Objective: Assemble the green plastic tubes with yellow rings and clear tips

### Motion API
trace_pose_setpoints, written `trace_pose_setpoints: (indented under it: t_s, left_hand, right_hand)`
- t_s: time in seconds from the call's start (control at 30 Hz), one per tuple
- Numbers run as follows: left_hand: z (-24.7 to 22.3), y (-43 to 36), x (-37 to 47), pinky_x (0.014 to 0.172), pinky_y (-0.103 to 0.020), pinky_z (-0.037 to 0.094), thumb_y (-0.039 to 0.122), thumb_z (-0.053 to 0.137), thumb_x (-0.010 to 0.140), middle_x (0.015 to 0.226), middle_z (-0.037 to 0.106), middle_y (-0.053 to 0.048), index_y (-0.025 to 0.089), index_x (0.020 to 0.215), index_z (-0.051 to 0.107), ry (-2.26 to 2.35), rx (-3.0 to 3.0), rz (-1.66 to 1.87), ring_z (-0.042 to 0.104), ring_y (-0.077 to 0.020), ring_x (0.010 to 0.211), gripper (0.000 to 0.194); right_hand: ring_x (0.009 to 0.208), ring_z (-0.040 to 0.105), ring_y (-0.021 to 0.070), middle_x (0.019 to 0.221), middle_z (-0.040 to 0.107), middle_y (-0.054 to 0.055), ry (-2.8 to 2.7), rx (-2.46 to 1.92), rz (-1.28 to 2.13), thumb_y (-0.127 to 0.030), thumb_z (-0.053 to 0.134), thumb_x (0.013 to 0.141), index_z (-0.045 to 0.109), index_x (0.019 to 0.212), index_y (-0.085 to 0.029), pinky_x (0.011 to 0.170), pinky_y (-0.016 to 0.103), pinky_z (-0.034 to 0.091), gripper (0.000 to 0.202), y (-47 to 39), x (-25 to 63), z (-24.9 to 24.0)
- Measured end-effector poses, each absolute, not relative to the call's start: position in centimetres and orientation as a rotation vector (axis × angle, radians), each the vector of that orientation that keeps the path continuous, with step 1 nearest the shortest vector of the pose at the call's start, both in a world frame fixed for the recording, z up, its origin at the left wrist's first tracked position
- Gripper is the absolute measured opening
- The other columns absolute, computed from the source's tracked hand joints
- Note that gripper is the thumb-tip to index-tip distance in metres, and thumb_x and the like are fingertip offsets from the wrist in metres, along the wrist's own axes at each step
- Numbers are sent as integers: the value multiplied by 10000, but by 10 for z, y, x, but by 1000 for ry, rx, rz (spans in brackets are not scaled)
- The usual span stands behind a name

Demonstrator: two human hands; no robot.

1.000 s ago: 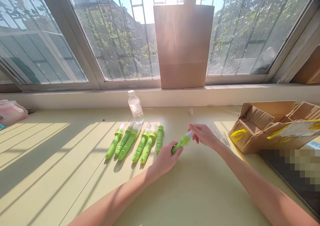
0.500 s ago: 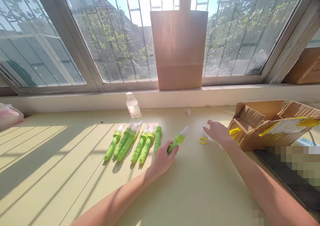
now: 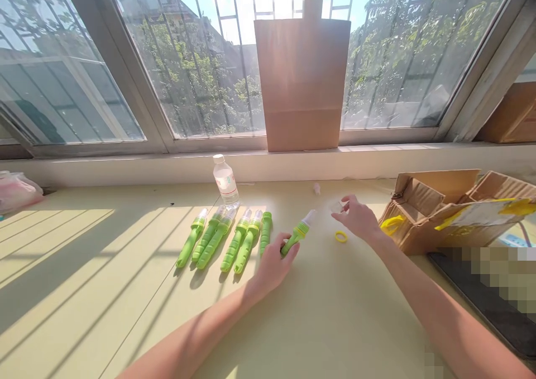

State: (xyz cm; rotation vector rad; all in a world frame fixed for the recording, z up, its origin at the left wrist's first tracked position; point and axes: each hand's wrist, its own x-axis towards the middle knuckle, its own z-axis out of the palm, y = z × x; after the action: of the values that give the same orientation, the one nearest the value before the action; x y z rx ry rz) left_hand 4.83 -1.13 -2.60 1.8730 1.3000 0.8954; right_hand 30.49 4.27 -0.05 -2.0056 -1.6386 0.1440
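My left hand [image 3: 274, 259] is closed around the lower end of a green ribbed stick [image 3: 299, 235] with a whitish clear tip, tilted up to the right. My right hand [image 3: 357, 218] pinches a small clear plastic piece [image 3: 336, 206], perhaps a cap, between thumb and fingers, just above the table. Below it lies a yellow ring [image 3: 340, 236]. To the left, several similar green sticks with clear tips [image 3: 247, 248] lie in a row. At that row's right end is a green stick without a clear tip [image 3: 265, 231], partly hidden behind my left hand.
A water bottle [image 3: 226, 182] stands behind the row. A small whitish piece [image 3: 317, 188] lies farther back. An open cardboard box [image 3: 419, 222] with yellow pieces is at the right, beside a dark flat object [image 3: 473, 295]. A cardboard sheet [image 3: 302, 89] leans on the window.
My right hand has drawn its fingers together on the small clear piece and lifted it, moving slightly left. My left hand keeps its hold on the green stick, almost unmoved.
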Motion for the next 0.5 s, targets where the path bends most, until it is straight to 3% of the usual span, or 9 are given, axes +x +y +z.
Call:
trace_pose_setpoints:
  t_s: [0.1,0.2,0.3,0.5]
  left_hand:
    - [-25,-12,49,458,-217,254,411,450,860,575,423,57,221,1001,527,1319,1880,908,350,-95,492,248]
    - [-25,-11,48,455,-224,253,408,460,858,582,446,52,229,987,538,1325,1897,940,365,-98,489,234]
    - [-26,-11,47,459,-231,267,409,482,848,580,451,52,231,972,553,1333,1900,945,366,-103,485,228]
    - [-27,-11,47,479,-230,279,417,530,825,575,444,50,234,922,598,1350,1935,894,361,-104,503,219]
  right_hand:
    - [679,614,164,913,657,31,-1532,-1664,570,-480,658,703,572,1021,-224,600,284,464,417,33,298,-4]
    - [704,608,172,908,656,50,-1466,-1402,983,-525,672,694,621,1048,-216,553,275,466,473,27,295,-5]
    - [728,579,169,891,644,54,-1409,-1272,1056,-519,715,657,637,1056,-202,532,262,447,516,27,300,-2]
    - [549,465,97,750,597,13,-1342,-1194,1105,-451,796,571,629,982,-189,489,255,382,515,30,314,-1]
